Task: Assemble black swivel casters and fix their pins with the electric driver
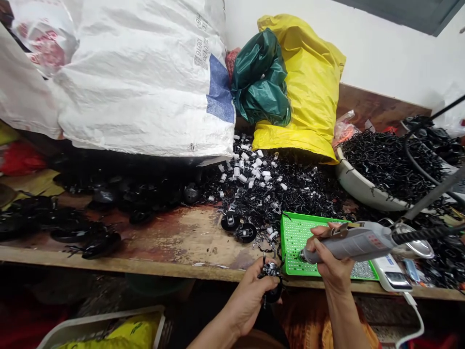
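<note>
My left hand [252, 296] is closed on a small round black plastic part [273, 290] with a metal fitting on top, just off the table's front edge. My right hand [332, 259] wraps round a grey electric screwdriver [354, 244]. Its tip points left and down over a green perforated tray [285, 242], which holds many small screws; whether the tip touches them I cannot tell. Two round black parts with metal centres, one of them a black disc [246, 232], lie left of the tray.
Behind the tray spreads a pile of small black pieces [305, 191] and white blocks [256, 167]. A white basin [358, 186] of black strips stands right. Yellow sack [308, 82] and white sack [145, 82] bulge at the back. A power bank [391, 271] lies right of the tray.
</note>
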Motion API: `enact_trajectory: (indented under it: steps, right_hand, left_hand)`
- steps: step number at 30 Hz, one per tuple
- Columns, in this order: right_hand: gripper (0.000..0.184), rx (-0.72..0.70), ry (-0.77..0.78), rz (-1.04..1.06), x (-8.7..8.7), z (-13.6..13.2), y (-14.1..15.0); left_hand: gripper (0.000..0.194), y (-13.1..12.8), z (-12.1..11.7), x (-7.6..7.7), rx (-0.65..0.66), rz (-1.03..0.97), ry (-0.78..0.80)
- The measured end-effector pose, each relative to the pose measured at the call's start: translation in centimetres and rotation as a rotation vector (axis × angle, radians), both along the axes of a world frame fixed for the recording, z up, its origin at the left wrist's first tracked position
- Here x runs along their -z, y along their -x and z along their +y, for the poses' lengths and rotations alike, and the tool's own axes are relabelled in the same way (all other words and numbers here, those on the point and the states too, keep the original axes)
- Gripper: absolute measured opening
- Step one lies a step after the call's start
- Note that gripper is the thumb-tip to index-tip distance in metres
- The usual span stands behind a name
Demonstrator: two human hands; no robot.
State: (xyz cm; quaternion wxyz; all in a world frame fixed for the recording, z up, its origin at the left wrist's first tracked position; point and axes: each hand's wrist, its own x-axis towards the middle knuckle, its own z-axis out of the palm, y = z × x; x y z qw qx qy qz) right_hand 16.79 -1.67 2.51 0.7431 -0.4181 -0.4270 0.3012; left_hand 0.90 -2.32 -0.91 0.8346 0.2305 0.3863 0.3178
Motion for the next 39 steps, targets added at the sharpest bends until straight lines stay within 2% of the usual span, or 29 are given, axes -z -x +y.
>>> enact_trajectory:
  steps: [7, 15, 19, 25, 31, 39]
  right_hand:
    - [0.038, -0.023, -0.002, -0.001, 0.3, 0.2, -0.2]
    - [0.035, -0.042, -0.100, 0.027, -3.3, -1.3, 0.7]
    - [0.035, -0.088, -0.155, 0.043, -4.3, -2.1, 2.1]
    - [0.034, -0.157, -0.153, 0.040, -4.4, -2.1, 3.5]
    - [0.035, -0.186, -0.163, 0.076, -4.3, -2.0, 3.5]
    - [0.034, -0.198, -0.174, 0.113, -3.9, -1.7, 3.3]
  left_hand:
    - [0.021, 0.1, 0.2, -0.3, -0.008, 0.013, -0.042]
    - [0.022, -0.1, 0.0, -0.6, 0.003, -0.014, -0.076]
    - [0.020, -0.3, -0.1, -0.7, 0.009, -0.018, -0.112]
    - [0.019, -0.5, -0.3, -0.9, 0.049, -0.031, -0.143]
    - [0.018, -0.6, -0.3, -0.9, 0.067, -0.047, -0.184]
    - [0.023, -0.7, -0.5, -0.9, 0.085, -0.052, -0.152]
